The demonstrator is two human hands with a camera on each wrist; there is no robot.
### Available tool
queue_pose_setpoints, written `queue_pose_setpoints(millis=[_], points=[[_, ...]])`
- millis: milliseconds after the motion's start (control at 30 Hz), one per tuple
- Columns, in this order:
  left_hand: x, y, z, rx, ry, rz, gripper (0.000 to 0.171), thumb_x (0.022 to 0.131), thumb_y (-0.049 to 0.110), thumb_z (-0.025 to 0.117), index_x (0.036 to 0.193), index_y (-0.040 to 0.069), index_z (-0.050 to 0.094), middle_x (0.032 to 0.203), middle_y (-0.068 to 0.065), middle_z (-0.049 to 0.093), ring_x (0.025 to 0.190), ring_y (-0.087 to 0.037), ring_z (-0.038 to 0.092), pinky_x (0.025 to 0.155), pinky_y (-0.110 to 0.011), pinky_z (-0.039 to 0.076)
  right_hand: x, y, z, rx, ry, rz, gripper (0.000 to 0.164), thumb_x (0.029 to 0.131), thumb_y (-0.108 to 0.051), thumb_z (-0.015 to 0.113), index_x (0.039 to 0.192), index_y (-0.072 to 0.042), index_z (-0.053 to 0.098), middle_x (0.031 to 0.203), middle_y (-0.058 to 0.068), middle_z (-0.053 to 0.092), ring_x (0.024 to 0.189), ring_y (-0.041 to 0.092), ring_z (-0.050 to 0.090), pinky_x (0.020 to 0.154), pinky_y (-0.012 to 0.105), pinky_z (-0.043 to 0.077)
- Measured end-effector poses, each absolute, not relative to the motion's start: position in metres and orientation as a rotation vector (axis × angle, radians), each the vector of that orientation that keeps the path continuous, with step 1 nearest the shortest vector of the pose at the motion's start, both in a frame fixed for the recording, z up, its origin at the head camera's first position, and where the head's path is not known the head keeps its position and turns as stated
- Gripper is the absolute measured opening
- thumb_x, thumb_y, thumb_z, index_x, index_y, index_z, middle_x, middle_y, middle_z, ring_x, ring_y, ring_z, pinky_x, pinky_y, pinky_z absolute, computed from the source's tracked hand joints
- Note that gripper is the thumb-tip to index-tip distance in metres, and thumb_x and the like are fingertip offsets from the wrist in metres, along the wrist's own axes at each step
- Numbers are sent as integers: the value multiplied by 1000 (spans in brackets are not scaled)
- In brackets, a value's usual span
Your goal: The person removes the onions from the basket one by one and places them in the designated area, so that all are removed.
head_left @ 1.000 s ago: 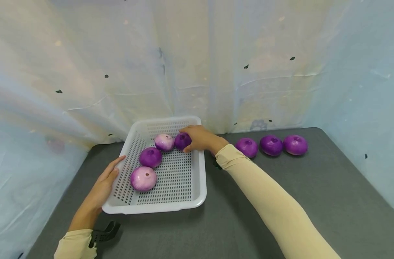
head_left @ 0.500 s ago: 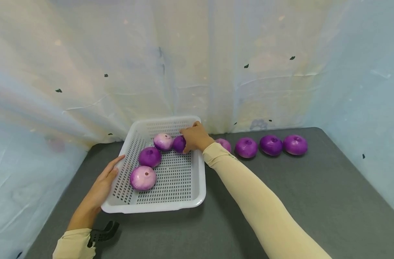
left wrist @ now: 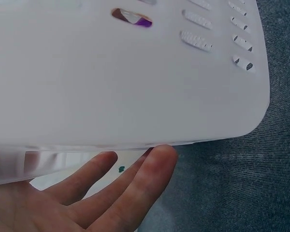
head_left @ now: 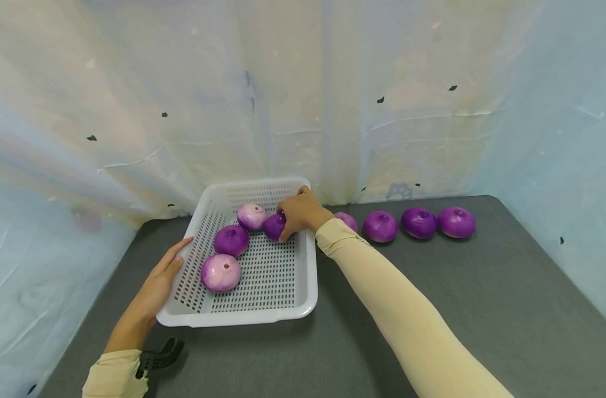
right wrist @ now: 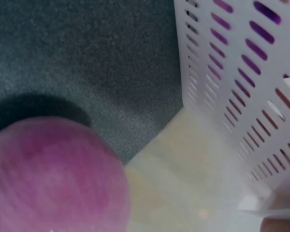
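Note:
A white perforated basket (head_left: 255, 319) stands on the dark grey table, and several red onions lie inside it. My right hand (head_left: 301, 214) reaches over its right rim and holds a dark red onion (head_left: 273, 227) between thumb and fingers, low in the basket. Just left of that onion is a pale one (head_left: 251, 216); a dark one (head_left: 231, 241) and a large pale one (head_left: 220, 272) lie nearer along the left side. My left hand (head_left: 156, 284) touches the basket's left rim. In the left wrist view its fingers (left wrist: 150, 179) extend loosely against the rim.
Right of the basket, several red onions stand in a row on the table (head_left: 482, 287): one (head_left: 346, 220) partly behind the right sleeve, then others (head_left: 380, 226) farther right. A pale plastic sheet (head_left: 293, 99) hangs behind the table and along both sides.
My right hand has moved slightly left and down into the basket with the dark red onion. An onion in the row shows more now beside the sleeve. The left hand stays at the rim.

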State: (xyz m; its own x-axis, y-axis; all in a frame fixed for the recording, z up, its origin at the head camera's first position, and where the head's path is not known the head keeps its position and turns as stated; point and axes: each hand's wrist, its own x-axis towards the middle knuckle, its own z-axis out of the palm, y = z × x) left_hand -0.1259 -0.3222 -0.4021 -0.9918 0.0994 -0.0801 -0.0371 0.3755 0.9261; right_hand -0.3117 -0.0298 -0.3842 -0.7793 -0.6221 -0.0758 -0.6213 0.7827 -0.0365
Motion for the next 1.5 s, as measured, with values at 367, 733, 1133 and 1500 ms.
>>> queue_pose_setpoints(millis=[367,733,1133,1500], points=[[-127,-320,-401,59,2479,1715,54,110,38,21,161,28,7,158,-31,22,106,-32,69,70,-53,61,-311,-23,-382,-1052,2866,-210,80,68,-62,83,137,-29,59,123,-9,70,109,12,62,110,40,24],[-128,-320,-402,69,2480,1718,53,110,37,21,161,28,8,157,-32,22,103,-26,70,70,-52,61,-302,-11,-378,-1196,2804,-538,84,73,-55,82,143,-20,54,140,-2,61,124,15,56,111,46,26],[-129,-321,-405,36,2512,1679,54,110,38,21,161,27,8,158,-31,23,107,-34,68,70,-51,61,-262,5,-360,-1354,2683,-824,84,78,-48,82,148,-17,48,144,4,51,124,18,55,98,33,53],[-127,-325,-404,55,2528,1671,53,110,37,20,161,28,9,157,-31,23,102,-21,69,70,-51,61,-204,33,-354,-1247,2681,-1077,82,78,-50,81,148,-27,47,147,-5,48,128,13,52,102,36,51]])
